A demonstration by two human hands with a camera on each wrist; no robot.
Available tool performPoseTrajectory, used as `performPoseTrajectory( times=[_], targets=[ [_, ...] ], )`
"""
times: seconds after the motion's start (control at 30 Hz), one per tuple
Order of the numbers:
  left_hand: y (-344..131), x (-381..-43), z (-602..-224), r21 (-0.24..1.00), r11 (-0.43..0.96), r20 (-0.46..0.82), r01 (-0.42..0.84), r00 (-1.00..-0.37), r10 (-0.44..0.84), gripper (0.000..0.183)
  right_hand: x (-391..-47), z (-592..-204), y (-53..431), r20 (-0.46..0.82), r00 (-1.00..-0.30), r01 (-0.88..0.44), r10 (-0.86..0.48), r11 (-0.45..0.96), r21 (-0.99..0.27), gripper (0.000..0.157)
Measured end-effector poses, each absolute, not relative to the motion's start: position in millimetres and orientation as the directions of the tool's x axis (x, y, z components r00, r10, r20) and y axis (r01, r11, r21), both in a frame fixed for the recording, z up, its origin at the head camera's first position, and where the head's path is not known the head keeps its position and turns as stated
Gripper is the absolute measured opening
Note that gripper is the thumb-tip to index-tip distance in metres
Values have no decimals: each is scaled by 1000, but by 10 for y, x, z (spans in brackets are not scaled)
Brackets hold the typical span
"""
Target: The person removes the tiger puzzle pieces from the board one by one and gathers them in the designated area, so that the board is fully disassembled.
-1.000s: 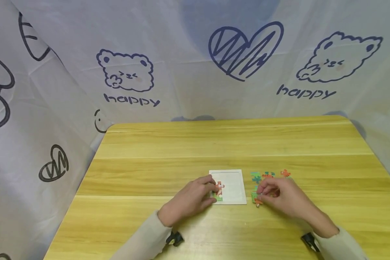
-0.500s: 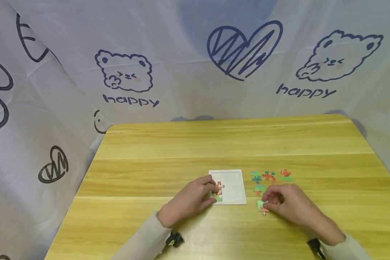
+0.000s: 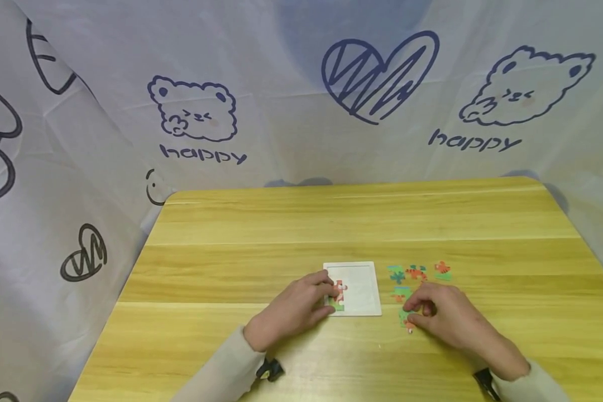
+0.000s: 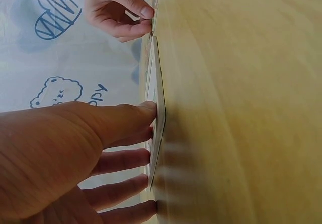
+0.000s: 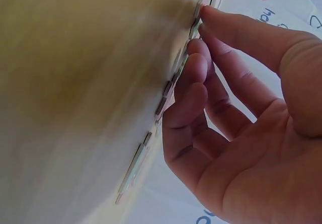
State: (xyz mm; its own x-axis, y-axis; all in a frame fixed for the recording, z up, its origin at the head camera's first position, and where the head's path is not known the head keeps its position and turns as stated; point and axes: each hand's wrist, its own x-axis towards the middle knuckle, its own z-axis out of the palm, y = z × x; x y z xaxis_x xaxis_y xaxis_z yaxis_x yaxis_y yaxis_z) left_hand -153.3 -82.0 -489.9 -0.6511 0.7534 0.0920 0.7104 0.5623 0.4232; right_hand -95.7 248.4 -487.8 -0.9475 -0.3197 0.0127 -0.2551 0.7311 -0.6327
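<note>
A white puzzle tray (image 3: 364, 290) lies flat on the table, with joined red and green puzzle pieces (image 3: 339, 301) along its left side. My left hand (image 3: 301, 301) rests on the tray's left part. In the left wrist view its fingers (image 4: 121, 189) are extended, with the thumb on the tray's near edge. To the right of the tray, my right hand (image 3: 447, 312) pinches a green and orange puzzle piece (image 3: 406, 319) between thumb and fingertips, low over the table. The hand hides part of this piece. In the right wrist view the other fingers (image 5: 188, 108) are curled.
Several loose puzzle pieces lie right of the tray: a green and blue one (image 3: 396, 273), an orange striped one (image 3: 416, 272), a red and green one (image 3: 443, 270) and a green and orange one (image 3: 401, 293). Patterned cloth (image 3: 291, 111) hangs behind the wooden table (image 3: 241, 251).
My right hand has drawn the pinched piece slightly right and towards me, uncovering the loose pieces behind it, then barely moved over the last half second. My left hand and the tray have stayed put.
</note>
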Motion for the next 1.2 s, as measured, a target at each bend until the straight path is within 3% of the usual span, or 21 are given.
performPoseTrajectory(
  times=[0.33,0.7,0.97,1.2],
  targets=[
    [-824,-1524,-4899,425,557,115,714,-653,749,13,-1032,-4760,2283,60,-945,-283,-322,712,-642,16],
    [-829,-1518,-4913,466,583,77,666,-687,723,12,-1216,-4720,1901,116,-925,-345,-361,673,-655,19],
    [-834,-1515,-4935,459,596,64,658,-694,717,15,-1426,-4751,1590,40,-922,-316,-385,690,-651,24],
    [-841,-1532,-4930,455,578,97,677,-683,724,13,-1467,-4812,1457,-6,-911,-338,-413,752,-565,37]
  ],
)
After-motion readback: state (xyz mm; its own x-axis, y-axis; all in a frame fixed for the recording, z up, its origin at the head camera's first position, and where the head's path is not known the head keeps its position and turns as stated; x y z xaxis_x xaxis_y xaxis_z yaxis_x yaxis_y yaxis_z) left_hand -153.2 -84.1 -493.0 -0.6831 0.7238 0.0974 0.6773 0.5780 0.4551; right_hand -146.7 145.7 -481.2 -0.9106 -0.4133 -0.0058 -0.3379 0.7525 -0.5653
